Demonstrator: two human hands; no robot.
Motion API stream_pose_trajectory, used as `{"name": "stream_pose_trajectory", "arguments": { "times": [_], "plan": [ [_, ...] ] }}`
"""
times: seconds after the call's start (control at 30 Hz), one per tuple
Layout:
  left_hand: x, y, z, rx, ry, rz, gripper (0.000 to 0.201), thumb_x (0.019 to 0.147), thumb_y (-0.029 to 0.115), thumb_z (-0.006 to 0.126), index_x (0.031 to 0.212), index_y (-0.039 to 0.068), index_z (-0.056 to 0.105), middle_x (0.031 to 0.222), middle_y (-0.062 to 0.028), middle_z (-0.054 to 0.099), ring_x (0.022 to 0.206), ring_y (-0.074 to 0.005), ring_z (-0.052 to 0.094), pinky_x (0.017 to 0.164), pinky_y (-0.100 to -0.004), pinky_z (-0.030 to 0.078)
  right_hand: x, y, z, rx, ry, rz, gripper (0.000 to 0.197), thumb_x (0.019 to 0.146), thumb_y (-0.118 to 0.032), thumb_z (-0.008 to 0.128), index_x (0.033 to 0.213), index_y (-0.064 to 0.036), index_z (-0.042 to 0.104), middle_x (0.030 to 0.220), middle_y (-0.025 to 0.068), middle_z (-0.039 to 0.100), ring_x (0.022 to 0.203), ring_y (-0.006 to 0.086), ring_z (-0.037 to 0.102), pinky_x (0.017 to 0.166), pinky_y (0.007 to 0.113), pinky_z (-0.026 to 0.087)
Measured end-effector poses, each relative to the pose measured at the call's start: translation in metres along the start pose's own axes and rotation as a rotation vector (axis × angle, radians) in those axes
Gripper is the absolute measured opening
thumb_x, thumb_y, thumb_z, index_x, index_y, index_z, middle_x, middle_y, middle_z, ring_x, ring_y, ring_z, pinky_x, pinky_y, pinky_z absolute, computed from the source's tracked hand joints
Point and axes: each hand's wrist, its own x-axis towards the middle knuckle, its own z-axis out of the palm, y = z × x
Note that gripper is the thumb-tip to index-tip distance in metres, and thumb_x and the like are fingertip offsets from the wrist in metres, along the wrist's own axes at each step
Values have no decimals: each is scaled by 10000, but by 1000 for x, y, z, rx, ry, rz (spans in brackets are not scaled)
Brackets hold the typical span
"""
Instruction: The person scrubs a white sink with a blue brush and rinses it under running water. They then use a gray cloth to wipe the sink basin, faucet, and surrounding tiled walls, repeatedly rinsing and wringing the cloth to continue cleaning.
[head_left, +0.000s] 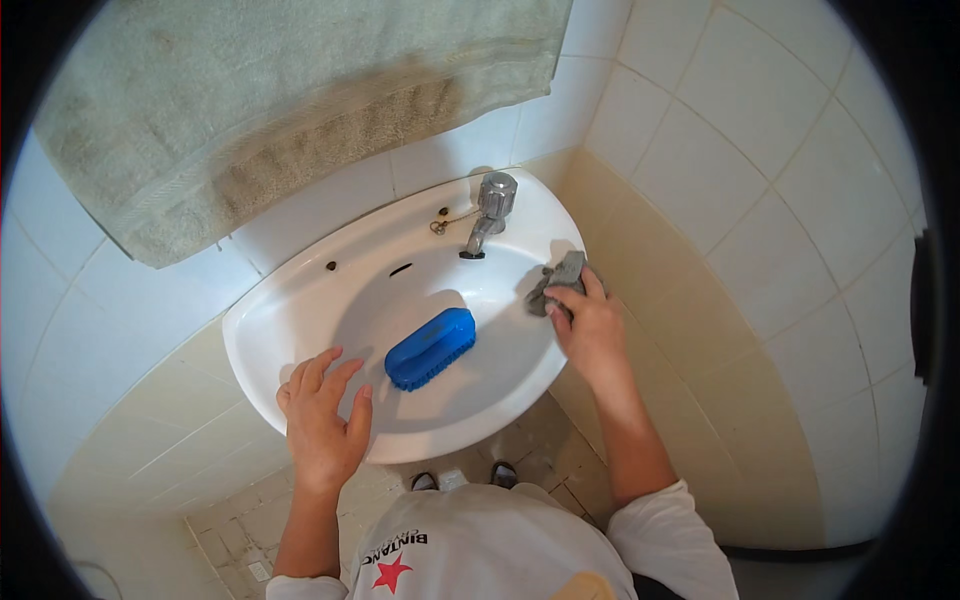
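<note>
A white washbasin (300, 305) spreads out in front of me. My right hand (588, 325) is closed on a crumpled grey cloth (560, 283) against the basin's right rim. Over the left front part of the basin hovers my left hand (325, 415), its fingers apart and holding nothing. Between my hands a blue scrubbing brush (430, 347) lies tilted inside the bowl, bristles toward me. It is nearest to my left hand but not touched by it.
A chrome tap (490, 210) stands at the back of the basin, beside a chained plug (438, 227). A large beige towel (300, 110) hangs on the wall behind. Tiled walls (740, 190) close in on the right. My feet (504, 474) are on the tiled floor below.
</note>
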Motion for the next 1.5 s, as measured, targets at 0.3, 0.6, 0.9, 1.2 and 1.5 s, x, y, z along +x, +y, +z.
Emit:
{"name": "stream_pose_trajectory", "arguments": {
  "times": [0.3,0.6,0.9,1.2,1.5],
  "plan": [
    [4,-3,-1,-60,39,-60,152,764,107,646,903,64,686,999,-88,671,1005,-275,586,904,-419,337,156,37,50,-56,20,-120,180,863,-258,648,1042,-261,665,1255,33,586,1049,377,557,893,442,486],
    [5,-5,-4,-13,19,-133,133,800,127,614,895,60,678,981,-83,678,998,-276,588,909,-425,339,190,30,74,-100,61,-122,222,879,-316,622,1100,-296,629,1270,6,570,1022,353,572,863,438,509],
    [2,0,1,51,12,-17,122,805,116,615,911,89,671,975,-48,676,1007,-257,575,894,-411,340,55,57,20,75,124,-51,213,858,-244,657,1070,-229,653,1153,170,566,979,375,591,860,454,489],
    [2,2,3,94,-30,34,117,775,147,646,880,104,677,960,-48,677,998,-271,574,879,-422,342,-158,62,3,1029,-286,562,255,966,-236,549,1165,-79,571,1137,66,563,1095,170,503,980,318,382],
    [4,-14,10,58,18,-92,150,773,163,654,898,89,688,960,-79,678,995,-301,576,890,-405,382,-311,222,1,1887,262,1094,402,975,-355,442,1289,-112,510,1180,95,610,1086,274,584,946,456,472]
  ]
}}
